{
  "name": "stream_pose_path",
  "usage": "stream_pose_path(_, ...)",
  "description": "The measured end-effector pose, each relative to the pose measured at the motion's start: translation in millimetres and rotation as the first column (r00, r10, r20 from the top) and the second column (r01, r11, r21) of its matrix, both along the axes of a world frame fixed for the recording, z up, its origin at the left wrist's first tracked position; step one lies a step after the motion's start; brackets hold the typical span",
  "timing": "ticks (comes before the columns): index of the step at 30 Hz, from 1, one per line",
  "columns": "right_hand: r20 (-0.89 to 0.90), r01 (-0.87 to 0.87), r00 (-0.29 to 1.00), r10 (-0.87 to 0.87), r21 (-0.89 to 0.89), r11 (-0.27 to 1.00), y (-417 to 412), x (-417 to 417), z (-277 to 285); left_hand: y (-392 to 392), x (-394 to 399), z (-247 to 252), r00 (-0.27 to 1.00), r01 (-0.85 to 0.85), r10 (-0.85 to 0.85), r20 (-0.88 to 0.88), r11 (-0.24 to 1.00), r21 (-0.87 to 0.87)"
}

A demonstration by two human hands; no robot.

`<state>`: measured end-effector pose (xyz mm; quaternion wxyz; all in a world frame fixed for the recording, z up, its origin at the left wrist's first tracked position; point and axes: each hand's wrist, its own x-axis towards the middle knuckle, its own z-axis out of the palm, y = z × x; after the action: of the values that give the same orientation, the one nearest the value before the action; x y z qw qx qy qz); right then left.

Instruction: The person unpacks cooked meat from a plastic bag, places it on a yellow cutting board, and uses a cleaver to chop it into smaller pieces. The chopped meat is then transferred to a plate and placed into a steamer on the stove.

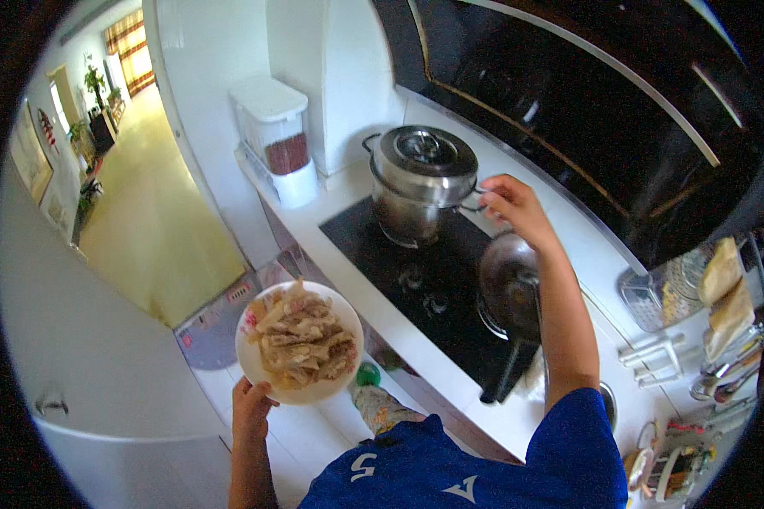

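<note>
My left hand (251, 406) grips the near rim of a white plate (249, 371) and holds it in front of the counter. Pale strips of food (305, 337) are heaped on the plate. My right hand (510, 202) reaches to the right side of a stainless-steel steamer pot (414, 191), its fingers curled at a side handle (472, 205). A lid with a dark glass centre (425, 147) covers the pot, hiding the inside. Below my right forearm, a dark wok (506, 280) rests on the black cooktop (407, 286), its handle pointing towards me.
A clear grain dispenser (285, 143) with a white lid stands at the counter's far left end. The dark range hood (547, 108) overhangs the back. Mesh baskets (643, 296), cutting boards (726, 292) and utensils line the right wall. A doorway opens onto a hall floor (146, 210).
</note>
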<state>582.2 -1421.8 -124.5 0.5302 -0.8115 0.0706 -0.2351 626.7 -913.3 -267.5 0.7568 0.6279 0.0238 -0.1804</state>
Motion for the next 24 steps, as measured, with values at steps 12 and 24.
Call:
stream_pose_path(12,0.009,0.355,0.928,-0.374,-0.329,0.875,-81.1,236.3,-76.4,-74.1,147.2,28.0,0.995,0.088,-0.084,-0.045,0.992,0.088)
stream_pose_path(24,-0.063,0.477,0.878,-0.475,0.216,0.852,-81.2,179.7,-13.9,-125.6,325.3,26.2,0.892,0.451,-0.450,-0.038,0.892,0.017)
